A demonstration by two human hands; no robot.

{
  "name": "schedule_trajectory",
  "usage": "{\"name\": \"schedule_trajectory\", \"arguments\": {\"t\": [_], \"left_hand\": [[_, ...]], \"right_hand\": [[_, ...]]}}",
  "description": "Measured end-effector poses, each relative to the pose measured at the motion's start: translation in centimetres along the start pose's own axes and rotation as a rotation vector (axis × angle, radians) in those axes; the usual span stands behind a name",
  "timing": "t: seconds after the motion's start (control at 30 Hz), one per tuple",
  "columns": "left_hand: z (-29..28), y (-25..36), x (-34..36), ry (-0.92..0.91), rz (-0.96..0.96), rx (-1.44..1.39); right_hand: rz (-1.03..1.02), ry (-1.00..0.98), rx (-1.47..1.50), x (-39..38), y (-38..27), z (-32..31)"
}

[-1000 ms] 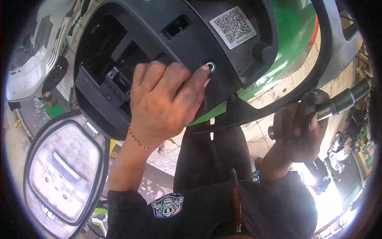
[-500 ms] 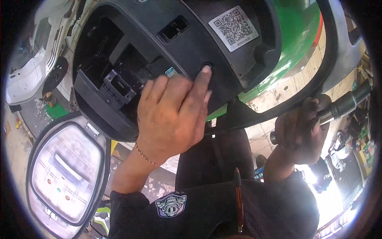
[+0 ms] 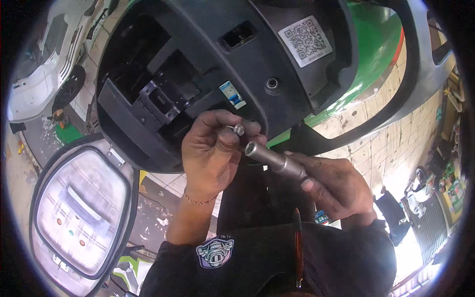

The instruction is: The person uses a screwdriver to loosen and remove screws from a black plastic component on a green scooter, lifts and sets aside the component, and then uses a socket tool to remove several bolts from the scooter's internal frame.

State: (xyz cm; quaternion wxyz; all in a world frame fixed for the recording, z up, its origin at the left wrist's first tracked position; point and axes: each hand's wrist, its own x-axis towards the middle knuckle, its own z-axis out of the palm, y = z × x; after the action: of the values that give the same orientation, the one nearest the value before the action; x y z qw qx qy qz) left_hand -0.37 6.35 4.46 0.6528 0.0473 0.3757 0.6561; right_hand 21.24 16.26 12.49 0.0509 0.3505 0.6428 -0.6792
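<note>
Daylight pours in from the lower right, where the tiled floor [image 3: 396,148] burns out to near white and loses its detail. The black scooter panel [image 3: 208,64] above sits in shade yet stays readable, with soft grey sheen along its curves. The left hand [image 3: 213,153] and right hand [image 3: 331,185] are evenly lit and fairly sharp. Straight edges bow strongly toward the rim, and a dark round border closes off the corners. The headlight cover [image 3: 79,213] at lower left looks hazy and milky.

L hand [image 3: 213,153] off panel, now pinching bolt [image 3: 239,129]; R hand [image 3: 331,185] brought socket [image 3: 274,159].
</note>
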Motion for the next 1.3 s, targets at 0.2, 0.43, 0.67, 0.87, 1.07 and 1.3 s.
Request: {"name": "schedule_trajectory", "arguments": {"t": [0.2, 0.43, 0.67, 0.87, 1.07, 1.3], "left_hand": [[-0.9, -0.1, 0.1, -0.080, 0.115, 0.233], [-1.0, 0.5, -0.2, -0.048, 0.229, 0.574], [-0.6, -1.5, 0.0, -0.109, 0.221, 0.436], [3.8, -3.2, -0.6, -0.094, -0.127, -0.161], [7.3, -1.7, 0.1, 0.174, -0.267, -0.356], [8.3, -1.4, 0.5, 0.257, -0.170, -0.184]], "right_hand": [[0.002, 0.058, -0.157, -0.5, -0.1, 0.3], [0.076, -0.055, -0.292, -0.9, -3.7, -0.9], [-0.118, 0.017, 0.126, -3.4, -4.0, -2.5], [-0.504, 0.559, 0.548, -5.2, -2.8, 0.6], [-0.836, 0.663, -0.025, -2.7, -2.3, 1.1], [-0.889, 0.501, -0.208, -0.8, -2.6, -0.3]]}}
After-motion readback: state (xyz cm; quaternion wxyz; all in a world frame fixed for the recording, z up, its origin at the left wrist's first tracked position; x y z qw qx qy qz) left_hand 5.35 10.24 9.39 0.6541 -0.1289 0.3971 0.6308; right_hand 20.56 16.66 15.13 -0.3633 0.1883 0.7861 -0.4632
